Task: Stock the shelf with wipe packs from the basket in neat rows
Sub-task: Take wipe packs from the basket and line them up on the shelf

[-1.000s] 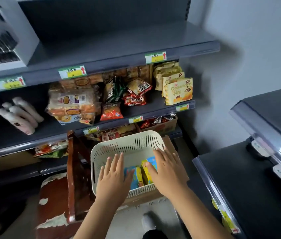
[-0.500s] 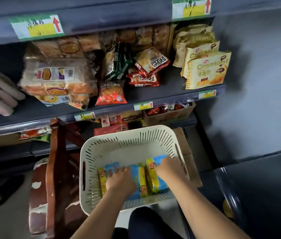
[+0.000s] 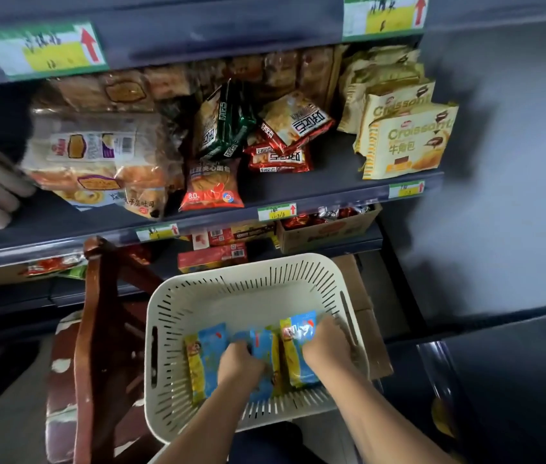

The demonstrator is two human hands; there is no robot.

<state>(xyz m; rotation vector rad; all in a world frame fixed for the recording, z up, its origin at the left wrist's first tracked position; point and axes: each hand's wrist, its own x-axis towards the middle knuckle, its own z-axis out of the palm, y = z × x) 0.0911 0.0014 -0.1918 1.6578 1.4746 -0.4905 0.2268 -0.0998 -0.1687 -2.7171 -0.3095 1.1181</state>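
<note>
Head camera caught my left hand (image 3: 240, 363) curled round the middle wipe pack (image 3: 264, 343) in the cream basket (image 3: 198, 286), my right hand (image 3: 327, 346) gripping the right wipe pack (image 3: 298, 333); a third pack (image 3: 205, 360) lay leftmost

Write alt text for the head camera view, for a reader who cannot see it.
In a cream slotted basket, the left hand grips the middle wipe pack and the right hand grips the rightmost wipe pack, while a third pack lies at the left. Behind, a dark shelf holds snack bags and croissant packs.
</note>
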